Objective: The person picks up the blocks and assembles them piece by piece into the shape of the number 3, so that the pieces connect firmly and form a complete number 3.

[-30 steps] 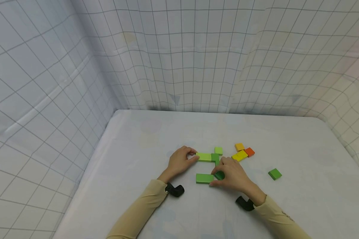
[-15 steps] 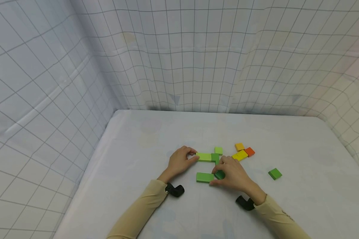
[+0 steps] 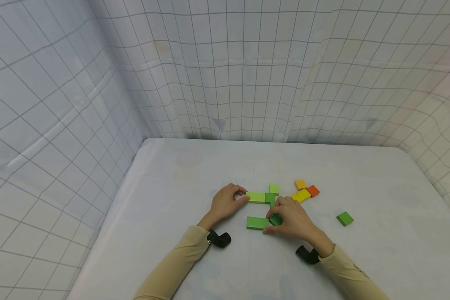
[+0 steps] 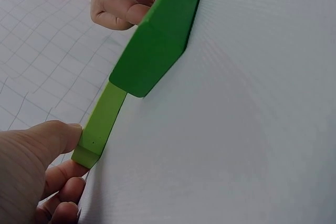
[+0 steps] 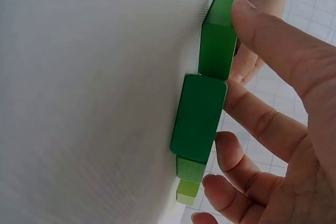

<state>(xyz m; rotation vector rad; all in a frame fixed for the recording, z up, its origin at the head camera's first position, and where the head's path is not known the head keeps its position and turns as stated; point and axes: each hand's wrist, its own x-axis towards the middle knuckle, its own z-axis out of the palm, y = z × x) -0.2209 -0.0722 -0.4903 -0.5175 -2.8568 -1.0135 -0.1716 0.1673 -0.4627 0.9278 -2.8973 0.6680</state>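
In the head view, my left hand (image 3: pixel 225 203) pinches the left end of a light green rectangular block (image 3: pixel 256 197) between thumb and fingers. My right hand (image 3: pixel 292 218) grips the right end of a green rectangular block (image 3: pixel 257 223), thumb on its near side and index finger at its far side. Against that end sits a dark green block (image 3: pixel 275 219), partly covered by my right fingers. A green piece (image 3: pixel 270 197) meets the light green block and runs down toward the dark green one. From the right wrist, the green block (image 5: pixel 218 48) and dark green block (image 5: pixel 199 116) appear touching or nearly so.
Behind the joined blocks lies a small light green square (image 3: pixel 274 189). To the right are a yellow block (image 3: pixel 301 195), an orange square (image 3: pixel 300 184) and a red-orange square (image 3: pixel 312 191). A lone green square (image 3: pixel 345 218) rests farther right on the white tabletop (image 3: pixel 187 166).
The green block in my right hand has slid slightly away from me and to the right. The dark green block has shifted a little right. My left hand has stayed put.
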